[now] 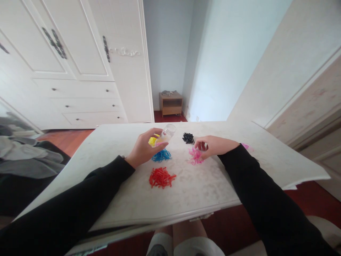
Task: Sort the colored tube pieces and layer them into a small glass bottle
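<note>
My left hand [145, 145] is wrapped round a small clear jar [168, 132], tilted with its mouth up and to the right; some pink shows low in it. Beneath and behind that hand lie a yellow pile [153, 140] and a blue pile [162, 155] of small strips, both partly covered. Over a pile of pink strips [195, 156], my right hand [210, 145] reaches down with curled fingers, thumb and fingertips apart at the pile's edge. Just beyond it sits a heap of small black pieces [188, 138]. Nearer to me is a pile of red strips [162, 177].
The piles lie on a white table [197, 192] whose front edge is close to my legs. Something pink [246, 146] shows behind my right sleeve. Grey cloth [26, 153] is heaped left of the table. Beyond stand a white wardrobe [90, 89] and a small wooden cabinet [171, 111].
</note>
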A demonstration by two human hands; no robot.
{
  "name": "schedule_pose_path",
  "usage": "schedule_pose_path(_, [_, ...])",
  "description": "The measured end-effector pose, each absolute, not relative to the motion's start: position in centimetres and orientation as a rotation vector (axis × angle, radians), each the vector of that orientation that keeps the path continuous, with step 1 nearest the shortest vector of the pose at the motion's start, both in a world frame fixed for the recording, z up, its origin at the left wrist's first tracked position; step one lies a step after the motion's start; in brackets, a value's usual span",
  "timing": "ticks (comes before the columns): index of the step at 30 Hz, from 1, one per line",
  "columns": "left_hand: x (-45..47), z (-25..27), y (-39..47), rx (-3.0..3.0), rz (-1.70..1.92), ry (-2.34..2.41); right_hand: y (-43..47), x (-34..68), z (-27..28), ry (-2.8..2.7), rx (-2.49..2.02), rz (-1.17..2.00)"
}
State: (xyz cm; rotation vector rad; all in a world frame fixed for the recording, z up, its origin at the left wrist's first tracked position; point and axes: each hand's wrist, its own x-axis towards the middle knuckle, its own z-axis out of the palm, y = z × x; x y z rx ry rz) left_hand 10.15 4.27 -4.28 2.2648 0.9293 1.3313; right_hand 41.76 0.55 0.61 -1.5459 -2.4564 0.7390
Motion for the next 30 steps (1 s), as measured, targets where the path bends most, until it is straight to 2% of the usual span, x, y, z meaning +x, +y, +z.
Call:
schedule_pose_path(9, [10.1,-4.1,4.4,2.216,1.403,0.923,0.5,41.6,0.0,-2.479,-1.384,0.857])
schedule_pose_path(18, [10.1,-4.1,4.7,2.176,1.517,0.897,0.4,41.4,0.5,-2.399,-1.288,0.801])
schedule_pose_path(30, [10.1,-3.9,4.2,2.569,1.272,0.662,0.4,40.7,0.1,-2.140,-1.157,0.811])
